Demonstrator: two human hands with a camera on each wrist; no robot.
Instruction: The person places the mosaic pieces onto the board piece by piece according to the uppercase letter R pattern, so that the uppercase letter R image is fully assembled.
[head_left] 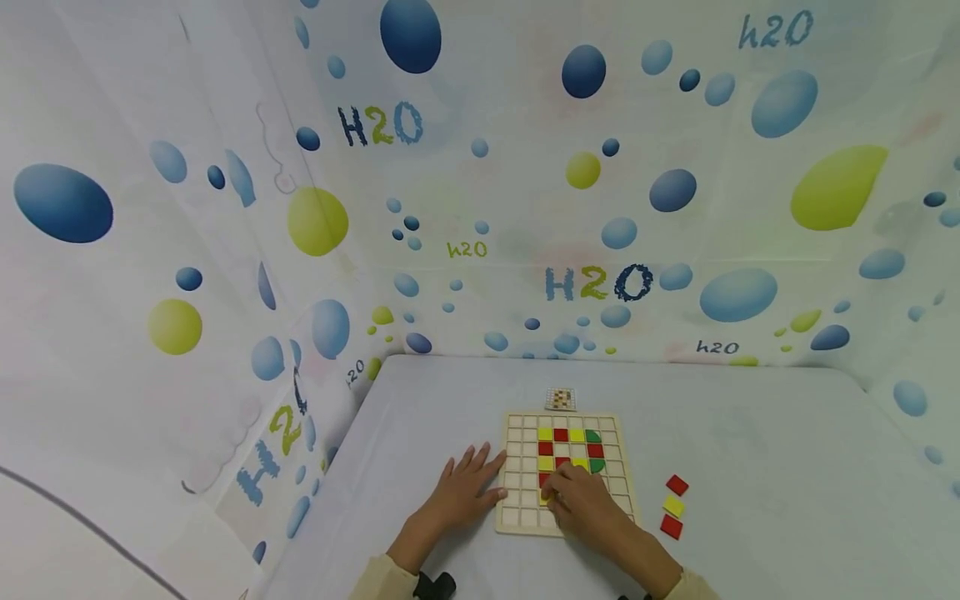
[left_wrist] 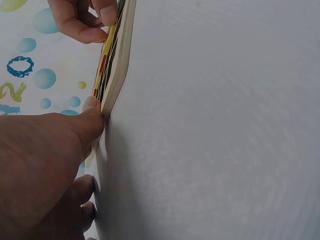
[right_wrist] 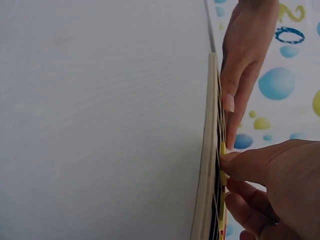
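A wooden grid board [head_left: 517, 523] lies on the table with red, yellow and green tiles set in its squares. My left hand [head_left: 468, 487] rests with spread fingers along the board's left edge; its thumb [left_wrist: 91, 117] touches the rim. Over the board's lower middle, my right hand [head_left: 583, 504] has curled fingers and pinches a yellow tile [right_wrist: 223, 178] at the grid. Rounded green tiles, one of them a green tile [head_left: 593, 436], sit at the pattern's right side, with a red tile [head_left: 595, 451] between them. The right hand hides part of the lower squares.
Right of the board lie three loose tiles: a red tile [head_left: 677, 484], a yellow tile [head_left: 673, 506] and another red tile [head_left: 671, 527]. A small pattern card [head_left: 560, 399] lies just beyond the board's far edge. A printed curtain [head_left: 510, 208] hangs behind the table.
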